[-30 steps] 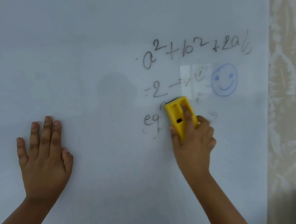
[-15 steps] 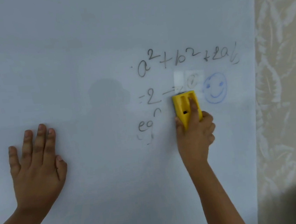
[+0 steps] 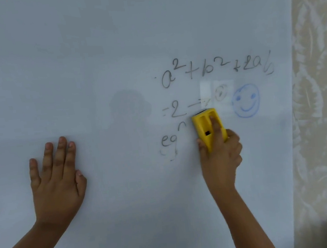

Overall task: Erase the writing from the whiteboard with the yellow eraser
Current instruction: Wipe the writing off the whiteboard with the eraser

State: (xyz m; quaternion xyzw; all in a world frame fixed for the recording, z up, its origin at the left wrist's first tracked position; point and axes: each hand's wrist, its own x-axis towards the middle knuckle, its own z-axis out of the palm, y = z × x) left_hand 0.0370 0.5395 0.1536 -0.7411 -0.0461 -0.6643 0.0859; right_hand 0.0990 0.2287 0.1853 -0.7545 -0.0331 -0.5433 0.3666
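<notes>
My right hand (image 3: pixel 221 156) grips the yellow eraser (image 3: pixel 204 127) and presses it flat against the whiteboard (image 3: pixel 90 50). The eraser sits below the faint "=2" line (image 3: pixel 174 111) and to the right of the "eq" letters (image 3: pixel 168 140). Above runs the grey formula (image 3: pixel 213 69). A blue smiley face (image 3: pixel 246 101) is drawn up and to the right of the eraser. My left hand (image 3: pixel 56 175) lies flat on the board at the left, fingers spread, holding nothing.
A beige curtain with a pale leaf pattern (image 3: pixel 322 107) hangs along the board's right edge. A bright window reflection (image 3: pixel 207 93) sits on the board above the eraser. A dim reflection of a head shows mid-board.
The eraser moved right and up, then slightly back left. The marks to the right of the "eq" letters are wiped away. My left hand has stayed flat on the board.
</notes>
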